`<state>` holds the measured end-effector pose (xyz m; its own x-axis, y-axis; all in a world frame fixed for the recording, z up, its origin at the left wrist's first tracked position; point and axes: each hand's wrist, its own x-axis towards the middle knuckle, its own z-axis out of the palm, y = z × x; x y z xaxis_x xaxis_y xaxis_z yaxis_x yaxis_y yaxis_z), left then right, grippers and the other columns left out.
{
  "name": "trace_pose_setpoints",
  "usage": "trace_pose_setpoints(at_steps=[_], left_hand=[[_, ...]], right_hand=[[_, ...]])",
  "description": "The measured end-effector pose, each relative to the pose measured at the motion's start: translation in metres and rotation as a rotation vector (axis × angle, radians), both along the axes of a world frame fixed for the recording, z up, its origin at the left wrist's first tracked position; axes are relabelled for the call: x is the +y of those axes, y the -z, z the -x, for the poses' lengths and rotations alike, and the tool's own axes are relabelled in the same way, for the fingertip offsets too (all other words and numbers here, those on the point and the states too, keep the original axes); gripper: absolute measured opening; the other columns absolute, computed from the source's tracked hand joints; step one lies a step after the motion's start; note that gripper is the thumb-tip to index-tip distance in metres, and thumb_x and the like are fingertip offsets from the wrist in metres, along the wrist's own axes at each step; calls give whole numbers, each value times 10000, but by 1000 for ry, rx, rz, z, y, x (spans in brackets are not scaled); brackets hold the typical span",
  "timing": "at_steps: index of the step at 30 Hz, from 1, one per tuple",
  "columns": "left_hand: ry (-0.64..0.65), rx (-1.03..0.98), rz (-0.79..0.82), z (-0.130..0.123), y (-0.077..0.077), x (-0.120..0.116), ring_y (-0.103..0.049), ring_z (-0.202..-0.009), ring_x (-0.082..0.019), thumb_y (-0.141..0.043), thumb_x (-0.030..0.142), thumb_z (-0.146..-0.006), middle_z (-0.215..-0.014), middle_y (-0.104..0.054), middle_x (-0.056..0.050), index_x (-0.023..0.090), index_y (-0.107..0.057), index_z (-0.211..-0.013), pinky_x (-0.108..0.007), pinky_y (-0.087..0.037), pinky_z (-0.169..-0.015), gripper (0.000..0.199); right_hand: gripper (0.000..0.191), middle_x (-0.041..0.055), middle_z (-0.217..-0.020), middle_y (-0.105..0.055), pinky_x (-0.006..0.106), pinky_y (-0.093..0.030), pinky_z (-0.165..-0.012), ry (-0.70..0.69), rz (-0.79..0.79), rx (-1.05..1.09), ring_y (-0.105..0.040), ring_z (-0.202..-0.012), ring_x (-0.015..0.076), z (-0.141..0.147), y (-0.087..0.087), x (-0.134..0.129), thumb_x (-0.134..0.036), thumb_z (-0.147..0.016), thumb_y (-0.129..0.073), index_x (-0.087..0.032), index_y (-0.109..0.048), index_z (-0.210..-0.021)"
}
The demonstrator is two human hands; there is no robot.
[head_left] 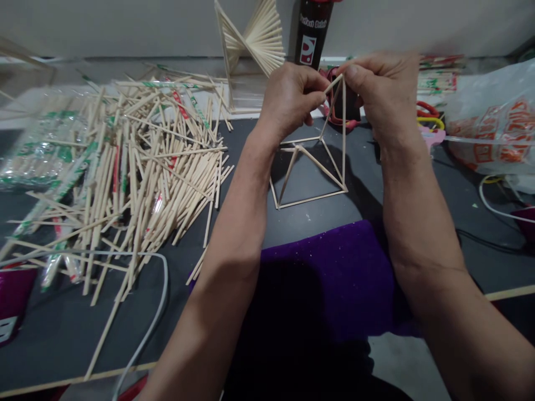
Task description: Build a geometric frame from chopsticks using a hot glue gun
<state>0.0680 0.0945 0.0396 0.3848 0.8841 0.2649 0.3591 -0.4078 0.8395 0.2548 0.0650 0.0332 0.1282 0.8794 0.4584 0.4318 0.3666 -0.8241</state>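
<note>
A small open frame of thin wooden sticks [312,199] stands on the dark table, with a four-sided base and sticks rising from its corners. My left hand [295,97] pinches a short visible length of stick that slants up to the right. At the top right of the frame, the fingers of my right hand [378,83] are closed on the joint where that stick meets two rising ones. Part of the frame's left side is hidden behind my left wrist.
Loose wooden sticks [179,184] and wrapped packs [45,145] spread over the left. Behind stand a twisted stick model [263,39] and a dark bottle [313,33]. Scissors [430,120] and a plastic bag [493,117] lie right; a purple cloth [330,267] lies in front, a white cable [163,289] front left.
</note>
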Motion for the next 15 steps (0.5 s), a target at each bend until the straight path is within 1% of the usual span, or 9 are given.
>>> trace_pose_setpoints(at_steps=[2, 3, 6, 8, 12, 15], left_hand=[[-9, 13, 8, 1, 0, -1, -842, -816, -261, -700, 142, -912, -805, -834, 25, 360, -935, -888, -384, -695, -834, 322], [-10, 15, 6, 1, 0, 0, -842, -818, -261, -696, 138, -907, -804, -834, 27, 360, -937, -895, -384, -697, -831, 328], [4, 18, 0, 2, 0, 1, -848, -841, -266, -698, 149, -902, -816, -840, 33, 374, -940, -911, -395, -701, -843, 331], [15, 17, -1, 2, 0, 2, -850, -846, -271, -701, 160, -903, -821, -842, 35, 384, -936, -896, -402, -697, -853, 325], [30, 4, -15, 2, 1, 5, -840, -794, -262, -695, 165, -879, -801, -830, 34, 386, -920, -837, -388, -680, -805, 319], [35, -14, -29, 2, 4, 6, -836, -785, -258, -684, 183, -855, -796, -829, 28, 386, -922, -847, -375, -676, -784, 313]], right_hand=[[329, -11, -674, -690, 282, -384, -634, 30, -56, 56, -598, -648, 134, 6, -4, -3, -15, -961, -628, -176, -869, -804], [345, -17, -651, -686, 279, -378, -619, 43, -59, 77, -596, -624, 132, 8, -5, -5, 13, -951, -630, -177, -868, -791], [333, -28, -660, -695, 251, -382, -626, 76, -19, 91, -589, -613, 107, 12, -8, -6, 38, -965, -621, -141, -870, -835], [302, -22, -670, -702, 246, -395, -633, 96, -18, 88, -587, -615, 104, 13, -10, -6, 13, -977, -621, -121, -862, -855], [307, 4, -672, -729, 263, -470, -631, 110, -13, 125, -620, -608, 132, 12, -10, -5, -81, -970, -583, -172, -817, -793], [207, 7, -705, -763, 278, -519, -636, 71, -7, 138, -629, -613, 144, 10, -8, -2, -202, -944, -635, -216, -763, -782]])
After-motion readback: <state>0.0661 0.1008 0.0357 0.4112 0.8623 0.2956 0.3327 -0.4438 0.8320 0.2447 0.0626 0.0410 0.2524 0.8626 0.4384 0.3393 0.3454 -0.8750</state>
